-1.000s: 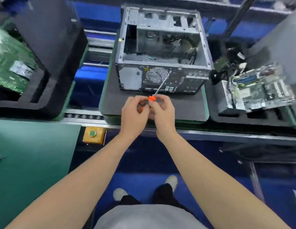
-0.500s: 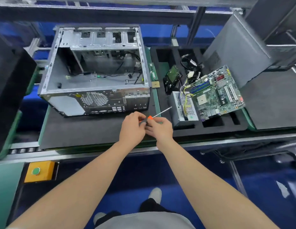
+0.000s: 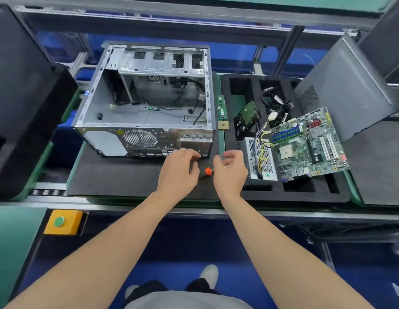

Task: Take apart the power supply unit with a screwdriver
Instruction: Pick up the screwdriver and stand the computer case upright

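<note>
The power supply unit (image 3: 252, 152), a silver perforated box with a bundle of coloured wires on top, sits in the black foam tray (image 3: 305, 192) just right of my hands. The screwdriver (image 3: 208, 171), with a black handle and an orange collar, lies on the black mat (image 3: 118, 175) between my hands. Its shaft runs under my right hand (image 3: 230, 172). That hand's fingers are curled but apart, close to the power supply. My left hand (image 3: 178, 172) hovers over the mat with spread fingers, in front of the computer case.
An emptied computer case (image 3: 145, 117) lies open on the mat. The tray also holds a motherboard (image 3: 310, 141), a hard drive (image 3: 247, 118) and cables. A grey side panel (image 3: 341, 90) leans at right. A yellow box with a green button (image 3: 62, 222) sits on the bench front.
Both hands gripped the screwdriver together before. They have now come apart, and the screwdriver rests on the mat. My view has swung right and closer toward the tray.
</note>
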`<state>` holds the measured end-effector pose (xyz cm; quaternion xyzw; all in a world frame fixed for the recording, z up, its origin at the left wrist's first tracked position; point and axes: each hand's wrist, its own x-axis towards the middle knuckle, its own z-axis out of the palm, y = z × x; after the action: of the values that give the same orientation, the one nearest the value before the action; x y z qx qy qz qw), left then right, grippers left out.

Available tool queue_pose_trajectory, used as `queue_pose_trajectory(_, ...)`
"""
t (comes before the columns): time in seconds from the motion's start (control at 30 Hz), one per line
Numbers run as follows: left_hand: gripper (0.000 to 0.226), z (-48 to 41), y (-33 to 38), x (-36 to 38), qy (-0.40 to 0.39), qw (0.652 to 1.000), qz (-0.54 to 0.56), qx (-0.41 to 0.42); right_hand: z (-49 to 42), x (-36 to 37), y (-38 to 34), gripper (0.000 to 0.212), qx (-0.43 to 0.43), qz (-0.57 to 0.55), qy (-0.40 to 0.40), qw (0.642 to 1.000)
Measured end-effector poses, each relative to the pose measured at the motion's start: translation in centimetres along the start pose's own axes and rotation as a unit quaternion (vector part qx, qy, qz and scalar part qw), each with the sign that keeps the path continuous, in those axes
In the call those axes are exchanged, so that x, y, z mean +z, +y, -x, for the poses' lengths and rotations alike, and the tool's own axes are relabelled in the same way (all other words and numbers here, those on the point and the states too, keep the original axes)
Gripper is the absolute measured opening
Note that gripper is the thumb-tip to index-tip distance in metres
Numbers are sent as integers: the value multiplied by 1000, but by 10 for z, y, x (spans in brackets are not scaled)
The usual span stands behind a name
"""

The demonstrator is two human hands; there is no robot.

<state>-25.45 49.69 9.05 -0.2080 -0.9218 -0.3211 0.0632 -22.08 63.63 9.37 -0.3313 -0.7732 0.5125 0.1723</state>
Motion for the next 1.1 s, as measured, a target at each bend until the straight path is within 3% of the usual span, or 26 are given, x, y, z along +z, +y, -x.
queue_pose_trajectory(0.1,17,-17,5,-30,132,987,-39,77,-9,-1,-39,14,-158,-20,17,987)
queue_pose_trajectory(0.17,17,-30,4,-53,185,976,-79,86,-13,5,-66,13,-276,-1,14,961)
queue_pose_trajectory(0.23,22,-41,-4,-75,197,971,-120,66,-15,16,-88,15,-389,41,-5,920)
queue_pose_trajectory(0.3,24,-49,-17,-94,180,973,-137,45,-18,28,-106,20,-440,80,-83,890)
queue_pose_trajectory(0.43,19,-66,-50,-121,95,983,-158,5,-23,60,-134,35,-431,259,-262,824)
queue_pose_trajectory(0.5,23,-75,-66,-127,49,983,-173,-23,-23,76,-141,35,-435,338,-286,784)
queue_pose_trajectory(0.63,41,-80,-90,-127,2,981,-193,-19,-21,99,-141,33,-443,419,-274,744)
queue_pose_trajectory(0.97,40,-84,-99,-130,5,983,-170,65,-22,107,-130,29,-442,451,-211,746)
queue_pose_trajectory(1.1,42,-105,-88,-154,73,980,-166,84,-30,105,-158,29,-478,421,-164,753)
